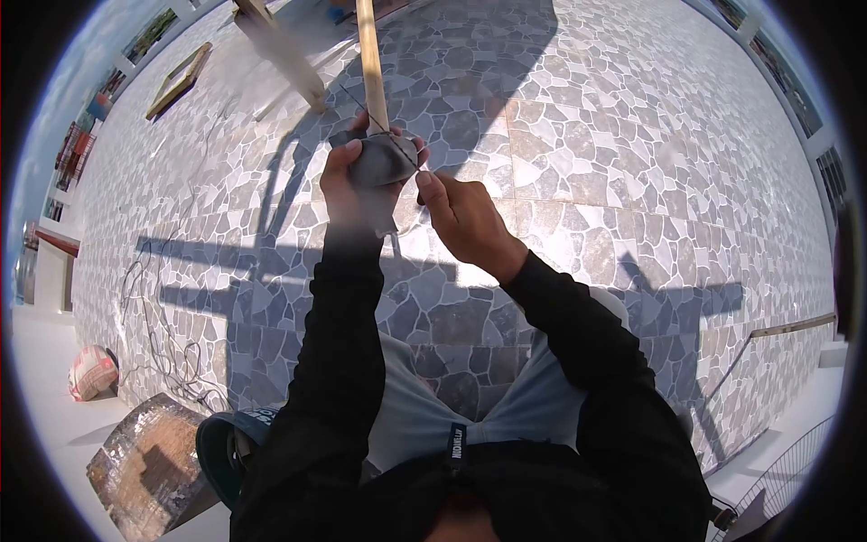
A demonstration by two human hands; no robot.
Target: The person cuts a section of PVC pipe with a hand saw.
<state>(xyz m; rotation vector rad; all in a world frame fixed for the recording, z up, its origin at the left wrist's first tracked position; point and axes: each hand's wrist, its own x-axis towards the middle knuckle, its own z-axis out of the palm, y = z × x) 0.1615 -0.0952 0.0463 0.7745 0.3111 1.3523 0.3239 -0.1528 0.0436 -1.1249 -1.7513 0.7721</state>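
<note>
In front of me, my left hand (339, 176) is wrapped around a dark grey, smooth, rounded piece (384, 164), thumb on top and fingertips showing at its far side. A light wooden stick (370, 68) runs from this piece up past the top edge of the view. Across the joint lies a thin dark strand (404, 151), wire or cord; I cannot make out which. Close on the right, my right hand (474, 217) pinches the strand's near end between thumb and fingers. A blurred smear hides part of my left wrist.
Stone-patterned tiles (587, 244) cover the floor. A wooden post (302, 77) stands ahead left, near a wooden frame (179, 81). Loose cable (185, 361), a sack (93, 372) and a worn board (149, 470) lie left. A wire rack (795, 465) is at right.
</note>
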